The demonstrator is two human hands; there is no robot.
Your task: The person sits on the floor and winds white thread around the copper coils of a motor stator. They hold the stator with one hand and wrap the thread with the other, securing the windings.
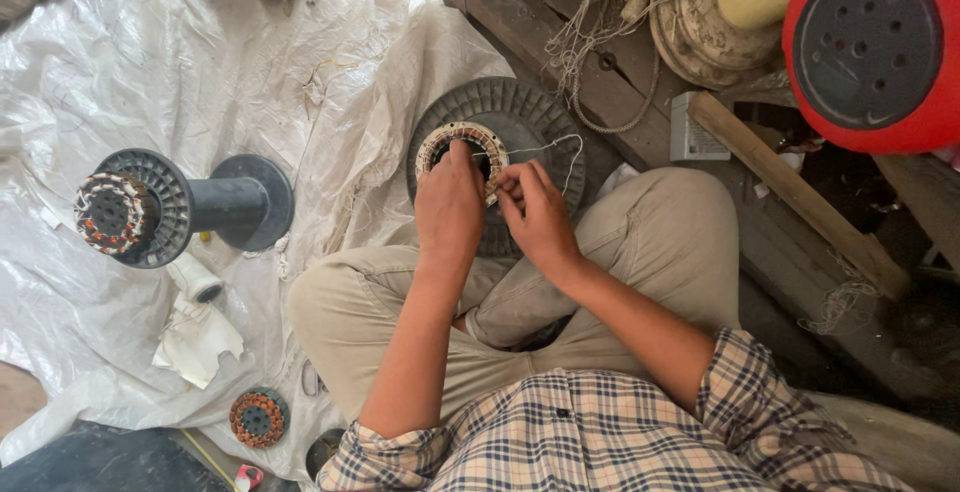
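A round motor stator (450,137) with pale windings rests on a dark grey ribbed spool (520,112) in front of my knees. My left hand (449,207) lies over the stator's near side, fingers curled on its rim. My right hand (537,214) pinches a thin white thread (560,142) that loops off the stator's right edge. The stator's near half is hidden by my hands.
A second grey spool (215,204) lies on its side on white plastic sheeting (200,72), a copper-wound stator (108,212) at its end. Another stator (258,418), a tape roll (196,280), a red round casing (875,47) and wooden planks (790,187) surround me.
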